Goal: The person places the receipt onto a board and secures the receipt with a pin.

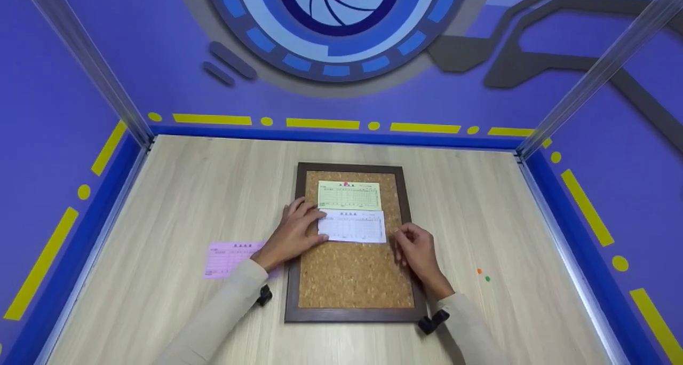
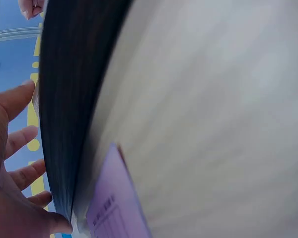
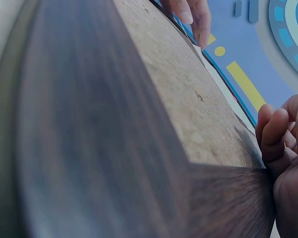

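A dark-framed cork board (image 1: pixel 355 279) lies on the table. On its upper part sits a pale green printed slip (image 1: pixel 349 197) with a red pin (image 1: pixel 346 183) at its top edge. A white printed slip (image 1: pixel 352 227) lies just below it. My left hand (image 1: pixel 291 234) rests at the white slip's left edge, fingers spread, thumb at the lower corner and index finger at the upper one. Beside the slip's right edge, my right hand (image 1: pixel 418 249) hovers over the board's frame (image 3: pixel 104 129), fingers curled and thumb against the index finger. No object shows between those fingertips.
A pink printed slip (image 1: pixel 229 255) lies on the table left of the board, partly under my left forearm in the head view. Small orange (image 1: pixel 479 271) and green (image 1: pixel 487 278) pieces lie to the right. Blue panels (image 1: pixel 341 103) enclose the table's back and sides.
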`<state>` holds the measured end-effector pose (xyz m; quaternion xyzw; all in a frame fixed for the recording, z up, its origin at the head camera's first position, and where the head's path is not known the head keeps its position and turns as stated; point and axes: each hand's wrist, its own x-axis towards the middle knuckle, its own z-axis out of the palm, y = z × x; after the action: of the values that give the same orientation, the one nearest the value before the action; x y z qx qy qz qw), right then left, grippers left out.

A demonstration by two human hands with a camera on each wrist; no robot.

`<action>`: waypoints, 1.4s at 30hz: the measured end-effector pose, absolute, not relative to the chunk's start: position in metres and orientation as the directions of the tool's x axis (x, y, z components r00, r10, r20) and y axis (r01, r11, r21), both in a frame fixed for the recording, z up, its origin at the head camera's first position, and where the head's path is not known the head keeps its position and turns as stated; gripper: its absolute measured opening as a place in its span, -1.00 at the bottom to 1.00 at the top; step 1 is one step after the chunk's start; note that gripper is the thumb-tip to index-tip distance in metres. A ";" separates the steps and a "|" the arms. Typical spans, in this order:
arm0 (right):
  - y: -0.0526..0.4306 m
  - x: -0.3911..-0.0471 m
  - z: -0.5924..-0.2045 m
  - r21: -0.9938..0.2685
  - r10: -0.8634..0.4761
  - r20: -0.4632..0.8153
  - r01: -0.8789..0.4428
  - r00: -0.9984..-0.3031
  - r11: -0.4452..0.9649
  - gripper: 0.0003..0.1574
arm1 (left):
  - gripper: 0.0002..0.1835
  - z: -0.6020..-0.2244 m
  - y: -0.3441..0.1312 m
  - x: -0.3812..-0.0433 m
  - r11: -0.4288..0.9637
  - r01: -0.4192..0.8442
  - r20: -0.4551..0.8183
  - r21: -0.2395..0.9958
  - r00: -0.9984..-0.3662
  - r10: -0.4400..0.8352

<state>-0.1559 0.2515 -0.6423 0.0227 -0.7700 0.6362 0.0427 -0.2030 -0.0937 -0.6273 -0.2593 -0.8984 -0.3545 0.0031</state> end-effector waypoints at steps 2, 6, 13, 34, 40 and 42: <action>0.252 -0.156 -0.642 -0.977 0.016 0.100 -0.095 -0.995 0.192 -0.75 | -0.40 -0.627 -0.096 -0.202 0.613 0.474 0.182 0.632 -0.860 0.477; 0.252 -0.156 -0.642 -0.977 0.012 0.106 -0.102 -0.994 0.189 -0.75 | -0.38 -0.627 -0.099 -0.202 0.617 0.475 0.179 0.628 -0.859 0.479; 0.251 -0.157 -0.642 -0.979 0.020 0.101 -0.096 -0.995 0.182 -0.76 | -0.36 -0.629 -0.101 -0.202 0.628 0.472 0.182 0.619 -0.864 0.469; 0.250 -0.157 -0.641 -0.980 0.040 0.099 -0.090 -0.994 0.176 -0.73 | -0.24 -0.631 -0.099 -0.200 0.723 0.409 0.043 0.557 -0.884 0.466; 0.251 -0.157 -0.643 -0.980 0.036 0.102 -0.095 -0.994 0.175 -0.73 | -0.24 -0.628 -0.097 -0.196 0.736 0.392 0.032 0.552 -0.892 0.451; 0.251 -0.157 -0.643 -0.980 0.026 0.107 -0.101 -0.994 0.173 -0.73 | -0.24 -0.627 -0.096 -0.195 0.739 0.381 0.021 0.556 -0.895 0.445</action>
<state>-0.1567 0.2510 -0.6429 0.0245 -0.7643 0.6424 0.0497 -0.1952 -0.0962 -0.6268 -0.2218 -0.9308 -0.2851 -0.0565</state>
